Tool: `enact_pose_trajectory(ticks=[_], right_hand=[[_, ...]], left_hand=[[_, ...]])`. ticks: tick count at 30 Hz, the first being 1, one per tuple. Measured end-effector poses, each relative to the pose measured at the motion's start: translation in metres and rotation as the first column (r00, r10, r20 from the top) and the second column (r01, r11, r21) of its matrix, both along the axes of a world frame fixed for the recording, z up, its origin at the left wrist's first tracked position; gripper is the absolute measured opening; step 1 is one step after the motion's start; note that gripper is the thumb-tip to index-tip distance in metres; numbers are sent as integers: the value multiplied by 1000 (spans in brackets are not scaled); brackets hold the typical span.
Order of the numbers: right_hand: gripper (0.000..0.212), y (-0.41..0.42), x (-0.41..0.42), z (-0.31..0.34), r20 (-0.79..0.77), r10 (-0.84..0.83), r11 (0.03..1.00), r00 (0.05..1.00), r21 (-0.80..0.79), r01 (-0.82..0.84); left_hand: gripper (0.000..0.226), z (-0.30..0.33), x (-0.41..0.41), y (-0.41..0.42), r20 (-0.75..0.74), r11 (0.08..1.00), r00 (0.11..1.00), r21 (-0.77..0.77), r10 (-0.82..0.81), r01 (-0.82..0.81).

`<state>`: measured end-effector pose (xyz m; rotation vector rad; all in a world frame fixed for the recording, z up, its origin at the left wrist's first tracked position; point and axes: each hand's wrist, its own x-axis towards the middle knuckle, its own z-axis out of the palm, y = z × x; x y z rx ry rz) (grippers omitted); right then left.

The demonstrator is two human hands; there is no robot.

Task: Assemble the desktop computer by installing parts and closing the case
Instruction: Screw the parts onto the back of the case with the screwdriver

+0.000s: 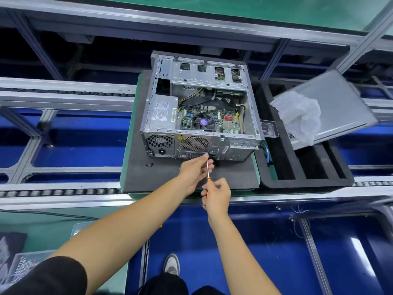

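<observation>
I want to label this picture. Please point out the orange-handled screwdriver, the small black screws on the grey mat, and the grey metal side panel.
orange-handled screwdriver [207, 168], head view, on its metal shaft.
small black screws [149, 165], head view, on the cluster.
grey metal side panel [344, 103], head view, on its bare surface.

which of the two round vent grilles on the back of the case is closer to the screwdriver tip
The larger grille, mid-panel just above the screwdriver tip. The smaller grille sits further left, above the power socket.
</observation>
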<state>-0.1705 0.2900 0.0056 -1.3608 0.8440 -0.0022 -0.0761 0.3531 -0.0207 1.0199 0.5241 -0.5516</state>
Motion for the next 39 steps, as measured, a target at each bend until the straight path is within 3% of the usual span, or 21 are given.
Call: enact_pose_trajectory(ticks=[16,25,28,31,33,34,36,37,38,39], right_hand=[[17,1,14,-10,-1,-17,999,1000,-33,17],[20,3,15,-15,-6,-26,998,1000,-51,26],[19,4,16,-14,-15,-24,998,1000,-52,23],[18,2,16,-14,-17,-17,997,1000,-79,16],[21,2,17,-15,-5,-23,997,1000,-73,22],[22,2,16,-15,-4,-26,998,1000,-65,26],[23,2,17,-16,-9,-26,998,1000,-52,25],[22,2,17,-17,-14,-22,998,1000,-54,21],[22,1,18,-17,-18,-18,998,1000,-59,17],[23,1,18,-17,-21,-15,998,1000,-62,14]], left_hand=[[19,-6,11,-5,12,998,999,40,51,-51],[26,-7,13,7,79,995,994,77,-71,65],[29,1,8,13,129,980,983,167,-129,106],[24,15,-9,23,237,889,947,449,-215,90],[12,29,-20,34,450,763,840,642,-303,-69],[10,40,-21,41,582,687,725,696,-368,-209],[14,64,-4,55,727,484,384,674,-570,-558],[17,78,14,60,700,391,238,611,-674,-688],[20,93,35,64,628,308,178,584,-758,-751],[22,106,56,65,537,235,185,619,-823,-750]])
